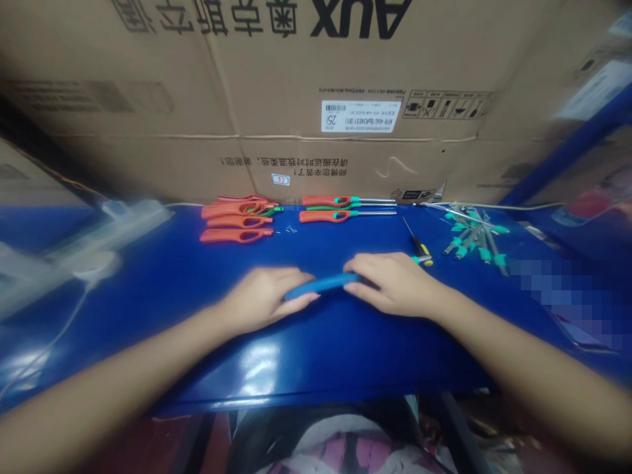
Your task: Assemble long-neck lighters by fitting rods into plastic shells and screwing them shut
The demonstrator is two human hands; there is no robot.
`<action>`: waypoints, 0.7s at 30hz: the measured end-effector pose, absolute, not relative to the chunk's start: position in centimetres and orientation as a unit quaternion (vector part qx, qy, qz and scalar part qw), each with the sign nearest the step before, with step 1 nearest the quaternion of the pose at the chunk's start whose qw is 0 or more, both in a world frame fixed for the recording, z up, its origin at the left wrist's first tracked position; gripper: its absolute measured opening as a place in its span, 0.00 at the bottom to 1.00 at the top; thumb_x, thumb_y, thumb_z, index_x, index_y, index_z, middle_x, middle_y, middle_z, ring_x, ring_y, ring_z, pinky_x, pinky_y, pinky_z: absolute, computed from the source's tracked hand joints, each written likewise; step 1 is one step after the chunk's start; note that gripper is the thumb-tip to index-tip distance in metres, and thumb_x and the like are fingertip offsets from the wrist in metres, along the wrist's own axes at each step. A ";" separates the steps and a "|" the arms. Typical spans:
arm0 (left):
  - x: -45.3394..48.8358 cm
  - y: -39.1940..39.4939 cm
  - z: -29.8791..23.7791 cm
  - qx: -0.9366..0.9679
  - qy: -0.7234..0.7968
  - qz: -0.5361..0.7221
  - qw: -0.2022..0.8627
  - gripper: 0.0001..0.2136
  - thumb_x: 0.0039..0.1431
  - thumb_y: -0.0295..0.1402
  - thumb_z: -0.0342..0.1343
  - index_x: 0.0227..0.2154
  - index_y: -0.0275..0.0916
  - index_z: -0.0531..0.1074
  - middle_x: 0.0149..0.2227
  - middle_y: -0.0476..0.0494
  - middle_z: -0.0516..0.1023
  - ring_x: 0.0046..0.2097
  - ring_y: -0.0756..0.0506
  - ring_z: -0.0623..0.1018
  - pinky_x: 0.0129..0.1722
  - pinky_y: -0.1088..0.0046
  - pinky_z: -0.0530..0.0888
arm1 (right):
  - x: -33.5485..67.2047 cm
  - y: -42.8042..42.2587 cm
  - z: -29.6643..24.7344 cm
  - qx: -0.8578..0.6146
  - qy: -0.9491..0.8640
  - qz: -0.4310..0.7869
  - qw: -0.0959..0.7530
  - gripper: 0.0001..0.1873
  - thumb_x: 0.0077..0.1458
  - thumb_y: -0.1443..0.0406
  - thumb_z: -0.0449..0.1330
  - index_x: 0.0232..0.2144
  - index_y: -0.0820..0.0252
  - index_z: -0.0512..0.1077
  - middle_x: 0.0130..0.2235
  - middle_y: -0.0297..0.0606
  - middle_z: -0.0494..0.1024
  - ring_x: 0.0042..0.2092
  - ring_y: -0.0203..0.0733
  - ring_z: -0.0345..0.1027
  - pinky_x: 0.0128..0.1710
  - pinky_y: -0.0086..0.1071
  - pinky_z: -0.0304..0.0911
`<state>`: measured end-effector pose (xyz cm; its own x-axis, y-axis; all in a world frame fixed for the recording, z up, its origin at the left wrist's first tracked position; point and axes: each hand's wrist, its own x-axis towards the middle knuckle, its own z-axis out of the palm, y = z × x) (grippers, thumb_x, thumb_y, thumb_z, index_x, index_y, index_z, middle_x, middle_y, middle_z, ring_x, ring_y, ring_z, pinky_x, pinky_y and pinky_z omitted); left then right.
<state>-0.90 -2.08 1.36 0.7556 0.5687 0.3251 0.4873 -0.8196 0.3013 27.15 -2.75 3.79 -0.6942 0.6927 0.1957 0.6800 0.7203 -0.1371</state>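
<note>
Both hands are closed on a blue lighter handle (320, 285), held level above the table near its middle. My left hand (269, 293) pinches its left end between thumb and fingers. Its right end is in the grip of my right hand (392, 283), which hides that tip. Just beyond the right hand, a short metal tube with a green collar (421, 259) shows in part; whether the hand touches it I cannot tell. A black and yellow screwdriver (419, 247) lies beside that tube.
Several orange lighter handles (237, 235) lie at the back left. Lighters with metal tubes (348, 214) lie in a row at the back centre. Loose tubes with green collars (476, 240) are piled at right. A power strip (93, 263) with cord is at left. A cardboard wall (276, 85) stands behind.
</note>
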 end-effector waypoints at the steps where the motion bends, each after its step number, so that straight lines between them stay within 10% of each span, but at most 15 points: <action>1: -0.9 -2.1 1.3 0.933 0.280 0.202 0.098 0.15 0.71 0.42 0.51 0.48 0.38 0.76 0.39 0.43 0.82 0.37 0.46 0.81 0.37 0.74 0.74 | 27.1 -2.8 3.7 -0.348 -0.929 0.022 0.126 0.19 0.69 0.51 0.50 0.46 0.57 0.73 0.41 0.38 0.81 0.40 0.43 0.75 0.34 0.33 0.59; 21: -1.7 -0.9 1.6 0.942 0.272 0.185 0.064 0.17 0.72 0.43 0.49 0.47 0.36 0.76 0.41 0.41 0.83 0.39 0.44 0.83 0.40 0.72 0.76 | 27.9 -2.1 3.0 -0.357 -0.917 -0.067 0.161 0.14 0.66 0.59 0.58 0.44 0.60 0.79 0.41 0.40 0.84 0.40 0.46 0.79 0.38 0.35 0.66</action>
